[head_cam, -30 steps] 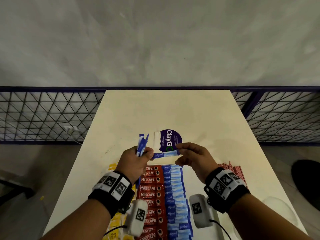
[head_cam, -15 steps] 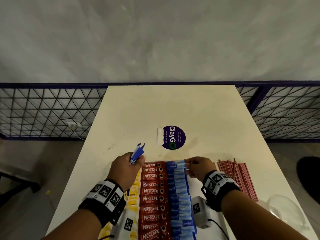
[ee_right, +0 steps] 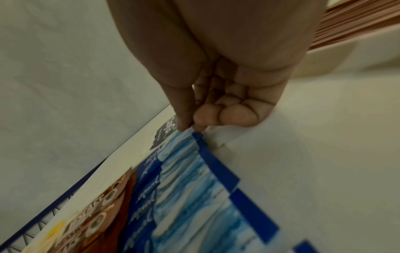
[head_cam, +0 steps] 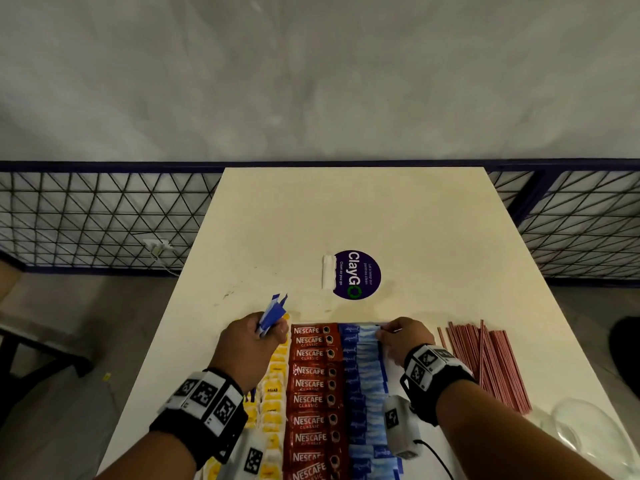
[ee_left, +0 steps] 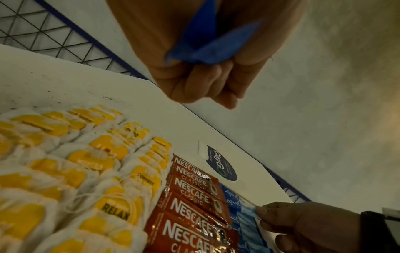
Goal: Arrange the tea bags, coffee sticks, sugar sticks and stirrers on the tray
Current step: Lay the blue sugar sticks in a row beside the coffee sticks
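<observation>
Fingertips of the right hand (head_cam: 401, 341) pinch the right end of the farthest sugar stick (head_cam: 360, 330) in the blue row, thumb and forefinger closed on its edge; in the right wrist view the pinch sits exactly at the stick's tip (ee_right: 190, 131), at the far end of the row. That stick lies flat across the top of the sugar sticks (head_cam: 367, 393), which run toward the camera in an overlapping column. The left hand (head_cam: 251, 344) has a closed grip around a small bunch of blue sticks (head_cam: 272, 313), whose ends fan out above the knuckles; it hovers over the far end of the yellow-tagged tea bags (head_cam: 273, 403). Between the tea bags and the sugar column lies the red column of coffee sticks (head_cam: 311, 393), edges touching on both sides. To the right, apart from the rows, red stirrers (head_cam: 485, 365) lie in a loose pile on the pale surface (head_cam: 346, 209). Beyond both hands sits a round purple sticker (head_cam: 356, 275).
</observation>
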Demonstrator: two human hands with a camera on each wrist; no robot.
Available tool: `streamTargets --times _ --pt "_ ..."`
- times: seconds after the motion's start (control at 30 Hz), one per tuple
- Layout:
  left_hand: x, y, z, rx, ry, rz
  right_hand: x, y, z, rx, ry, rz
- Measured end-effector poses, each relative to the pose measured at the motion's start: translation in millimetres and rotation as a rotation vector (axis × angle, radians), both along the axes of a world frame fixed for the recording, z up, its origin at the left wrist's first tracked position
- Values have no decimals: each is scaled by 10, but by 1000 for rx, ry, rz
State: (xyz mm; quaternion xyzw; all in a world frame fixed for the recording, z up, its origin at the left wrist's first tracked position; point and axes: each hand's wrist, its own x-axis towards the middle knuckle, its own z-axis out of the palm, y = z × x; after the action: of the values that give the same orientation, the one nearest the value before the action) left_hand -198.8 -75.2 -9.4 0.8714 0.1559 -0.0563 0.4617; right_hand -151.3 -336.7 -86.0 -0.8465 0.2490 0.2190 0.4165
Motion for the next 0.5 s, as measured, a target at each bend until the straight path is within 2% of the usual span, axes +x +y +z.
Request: streamTargets --times 0.4,0.5 --pt "25 -49 49 -31 -9 -25 34 -20 71 -60 16 46" --pt "34 -63 52 -86 55 -52 13 9 273 -98 -82 54"
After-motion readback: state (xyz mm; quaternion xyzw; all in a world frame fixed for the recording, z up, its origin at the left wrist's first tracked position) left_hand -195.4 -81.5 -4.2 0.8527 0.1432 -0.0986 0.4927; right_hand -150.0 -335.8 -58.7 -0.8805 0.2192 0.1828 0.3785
